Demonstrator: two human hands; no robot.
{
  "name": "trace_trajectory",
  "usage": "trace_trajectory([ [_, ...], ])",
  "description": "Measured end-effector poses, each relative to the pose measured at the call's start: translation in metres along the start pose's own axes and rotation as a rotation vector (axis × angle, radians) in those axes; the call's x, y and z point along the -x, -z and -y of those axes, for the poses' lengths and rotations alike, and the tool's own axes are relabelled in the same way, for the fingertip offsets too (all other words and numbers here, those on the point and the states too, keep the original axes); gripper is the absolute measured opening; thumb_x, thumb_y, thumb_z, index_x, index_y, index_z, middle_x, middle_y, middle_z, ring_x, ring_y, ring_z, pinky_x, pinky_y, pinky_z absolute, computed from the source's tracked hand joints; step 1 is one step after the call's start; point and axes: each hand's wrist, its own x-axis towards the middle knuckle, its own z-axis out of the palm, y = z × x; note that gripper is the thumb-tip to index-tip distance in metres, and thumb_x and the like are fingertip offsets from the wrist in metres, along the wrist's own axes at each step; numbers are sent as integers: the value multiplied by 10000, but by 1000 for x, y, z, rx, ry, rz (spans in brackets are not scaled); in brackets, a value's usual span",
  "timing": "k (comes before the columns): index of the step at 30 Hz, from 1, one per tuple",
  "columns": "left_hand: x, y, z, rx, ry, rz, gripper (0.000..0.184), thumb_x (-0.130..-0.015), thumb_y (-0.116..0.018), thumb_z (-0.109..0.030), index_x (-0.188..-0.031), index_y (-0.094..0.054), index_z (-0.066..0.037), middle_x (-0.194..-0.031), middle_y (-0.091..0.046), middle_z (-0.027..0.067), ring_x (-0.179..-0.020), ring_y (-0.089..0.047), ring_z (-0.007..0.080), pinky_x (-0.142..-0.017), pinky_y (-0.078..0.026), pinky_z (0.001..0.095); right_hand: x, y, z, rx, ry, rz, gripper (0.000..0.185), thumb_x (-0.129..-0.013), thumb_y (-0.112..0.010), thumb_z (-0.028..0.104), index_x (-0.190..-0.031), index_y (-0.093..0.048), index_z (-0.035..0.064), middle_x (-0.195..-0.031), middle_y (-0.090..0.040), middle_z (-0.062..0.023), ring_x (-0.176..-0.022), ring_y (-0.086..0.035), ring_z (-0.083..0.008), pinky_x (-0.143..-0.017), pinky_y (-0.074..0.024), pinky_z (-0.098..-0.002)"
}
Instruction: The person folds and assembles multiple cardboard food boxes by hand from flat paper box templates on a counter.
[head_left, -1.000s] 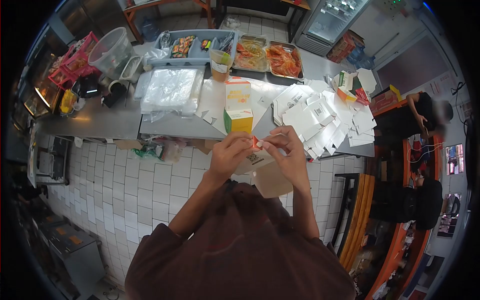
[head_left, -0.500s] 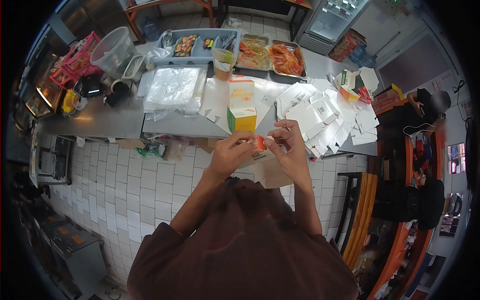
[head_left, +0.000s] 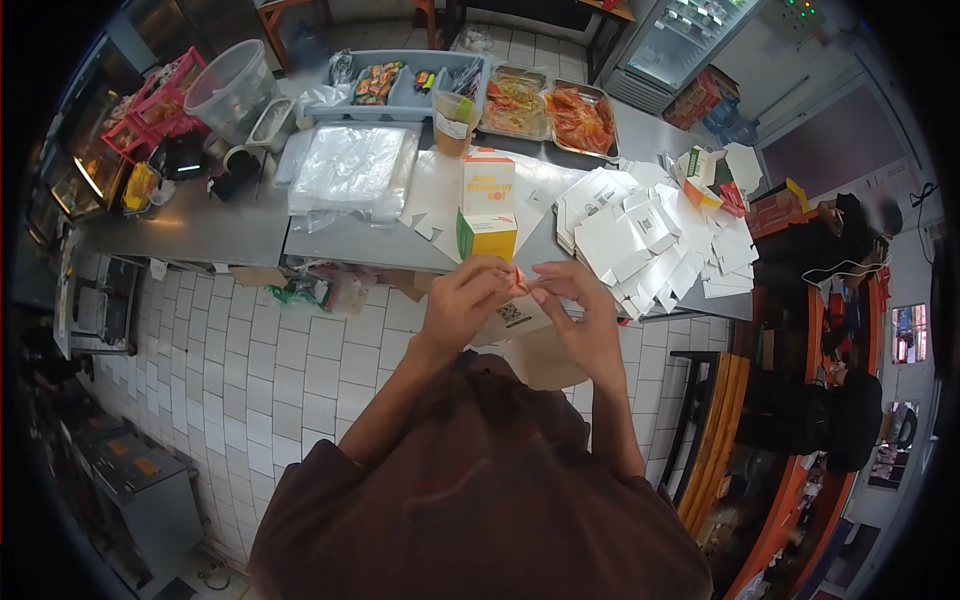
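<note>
Close to my chest, at the table's front edge, I hold a partly folded paper carton with a QR code on its white side. My left hand pinches its small orange flap from the left. Fingers of my right hand are closed on the same flap from the right, and they hide part of it. A white panel of the carton hangs below my right hand. Just beyond my hands, on the table, stands a folded carton in yellow, green and white, with its tall lid panel raised.
Flat white cartons lie piled at the right, with an open carton behind them. Plastic bags, a plastic cup, a divided grey tray and two metal food trays are farther back. A wooden bench stands at right.
My hands have drawn slightly closer together at the orange flap, and the right fingers have curled in. The carton has tilted so its QR code shows more fully.
</note>
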Motion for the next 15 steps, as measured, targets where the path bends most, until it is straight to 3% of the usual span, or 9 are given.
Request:
trace_trajectory([
  [2,-4,-1,-4,11,108,-39,134,-802,-790,-75,-903,-714,-32,-1086,-677,96,-819,-732,226,-688,-594,328,3,0,8,54,31,32,331,-878,-776,80,-1185,-658,40,-1022,-771,-86,-907,-746,-165,-813,-545,-289],
  [5,-11,-1,-9,21,99,-9,136,-832,-769,-76,-958,-723,-53,-1139,-670,88,-829,-741,236,-700,-592,353,3,-1,-5,39,-14,-24,380,-855,-797,92,-1209,-664,56,-1005,-771,-73,-885,-745,-181,-821,-554,-304],
  [11,-7,-3,5,65,40,148,217,-863,-760,-100,-1075,-721,-68,-1212,-656,83,-850,-741,267,-729,-588,351,-9,-8,-9,221,79,-88,286,-771,-753,-14,-1039,-676,50,-908,-731,-89,-792,-705,-191,-751,-544,-337],
  [15,-19,10,-17,200,252,176,311,-852,-758,-13,-1157,-702,-29,-1219,-678,110,-917,-712,142,-790,-574,295,-14,-5,-23,261,266,-249,222,-740,-729,-48,-924,-639,39,-863,-664,-88,-736,-653,-229,-711,-529,-350],
])
